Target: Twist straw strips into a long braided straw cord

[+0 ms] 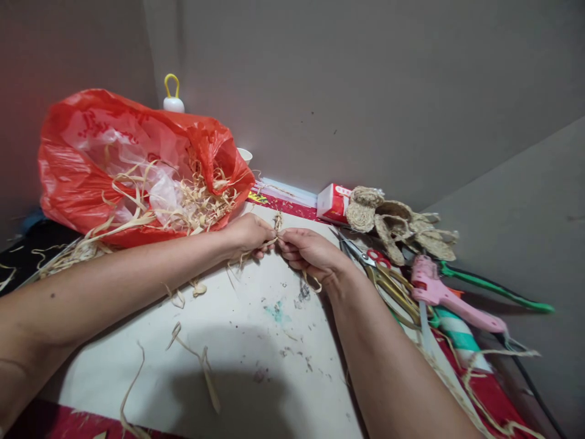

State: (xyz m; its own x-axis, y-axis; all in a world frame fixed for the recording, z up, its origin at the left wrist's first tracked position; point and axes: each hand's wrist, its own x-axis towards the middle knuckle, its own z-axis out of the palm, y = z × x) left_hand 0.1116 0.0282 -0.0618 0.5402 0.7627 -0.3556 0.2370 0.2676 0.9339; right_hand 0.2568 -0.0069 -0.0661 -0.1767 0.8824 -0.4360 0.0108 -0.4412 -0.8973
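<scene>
Both my hands meet over the far part of a white work board (256, 305). A short braid of dry straw-coloured fibre (278, 219) rises between them, its far end pointing away from me. My left hand (253, 235) pinches the fibre from the left, fingertips pressed together. From the right, my right hand (304, 250) pinches it too, thumb and forefinger nearly touching the left fingertips. Loose strand ends hang below both hands. The exact point of grip is partly hidden by my fingers.
A red plastic bag (68, 164) full of fibre strips stands at left. At right lie gold-handled scissors (393, 289), a pink glue gun (450, 299), green-handled pliers (498, 286), woven fibre pieces (388, 222) and a tissue pack (333, 202). Loose strips (208, 381) litter the board.
</scene>
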